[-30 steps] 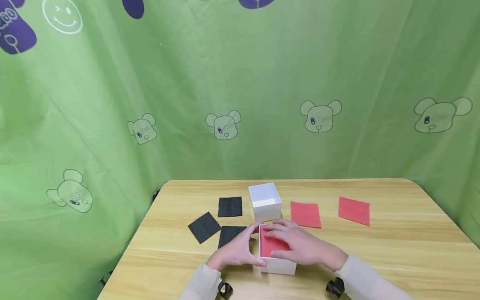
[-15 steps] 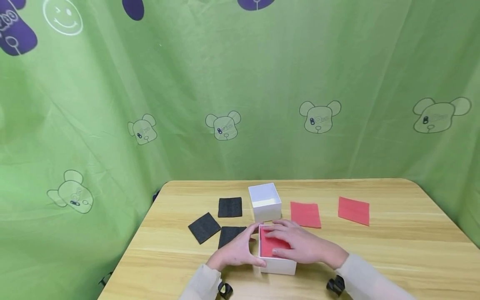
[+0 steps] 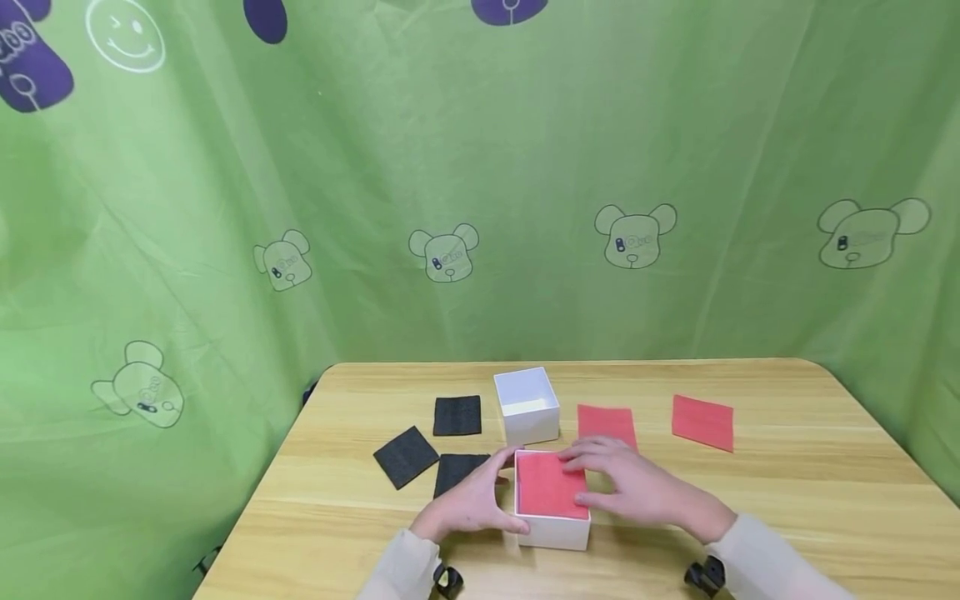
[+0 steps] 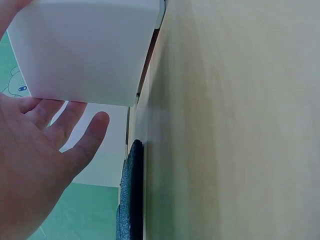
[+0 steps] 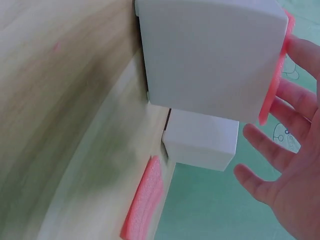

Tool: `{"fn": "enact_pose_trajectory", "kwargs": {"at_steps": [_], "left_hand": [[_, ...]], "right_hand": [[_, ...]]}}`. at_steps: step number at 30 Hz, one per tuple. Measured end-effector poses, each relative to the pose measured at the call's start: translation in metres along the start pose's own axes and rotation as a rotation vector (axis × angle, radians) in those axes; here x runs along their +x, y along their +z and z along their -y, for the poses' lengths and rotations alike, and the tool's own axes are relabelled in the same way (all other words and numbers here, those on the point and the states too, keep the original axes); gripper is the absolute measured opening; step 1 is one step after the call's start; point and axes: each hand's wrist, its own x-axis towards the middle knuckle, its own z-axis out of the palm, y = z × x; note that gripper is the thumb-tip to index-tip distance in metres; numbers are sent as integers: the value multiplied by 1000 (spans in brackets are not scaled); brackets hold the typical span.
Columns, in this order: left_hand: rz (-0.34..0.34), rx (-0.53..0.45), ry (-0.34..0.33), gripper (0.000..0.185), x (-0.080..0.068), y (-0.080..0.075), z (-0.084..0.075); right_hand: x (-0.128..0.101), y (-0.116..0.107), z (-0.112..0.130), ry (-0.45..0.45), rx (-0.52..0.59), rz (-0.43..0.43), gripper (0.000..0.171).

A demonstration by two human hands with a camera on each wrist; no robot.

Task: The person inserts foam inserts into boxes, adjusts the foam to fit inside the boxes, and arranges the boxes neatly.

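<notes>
Near the table's front stands a white box (image 3: 553, 533) with a red foam square (image 3: 551, 485) lying across its opening. In the right wrist view the red foam (image 5: 275, 85) sticks up past the box rim on the right side. My left hand (image 3: 474, 498) holds the box at its left side, thumb at the front corner and fingers toward the back. My right hand (image 3: 630, 483) touches the foam's right edge with fairly straight, spread fingers. In the left wrist view the left fingers (image 4: 90, 142) lie along the box's wall (image 4: 85, 50).
Behind stands a second white box (image 3: 531, 425), open at the top. Black foam squares lie to the left: one at the back (image 3: 457, 416), one tilted (image 3: 406, 457), one partly under my left hand (image 3: 456, 473). Two more red squares (image 3: 606, 423) (image 3: 702, 422) lie right on the wooden table (image 3: 750, 517).
My right hand has shifted right, off the middle of the red foam to its right edge. The foam now spans to the box's right rim. My left hand has stayed in place.
</notes>
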Motion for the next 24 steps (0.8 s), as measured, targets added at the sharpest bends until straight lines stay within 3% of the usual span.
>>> {"fn": "enact_pose_trajectory", "kwargs": {"at_steps": [11, 24], "left_hand": [[3, 5, -34, 102, -1, 0, 0], [-6, -7, -22, 102, -1, 0, 0]], "right_hand": [[-4, 10, -3, 18, 76, -5, 49], [-7, 1, -4, 72, 54, -90, 41]]}}
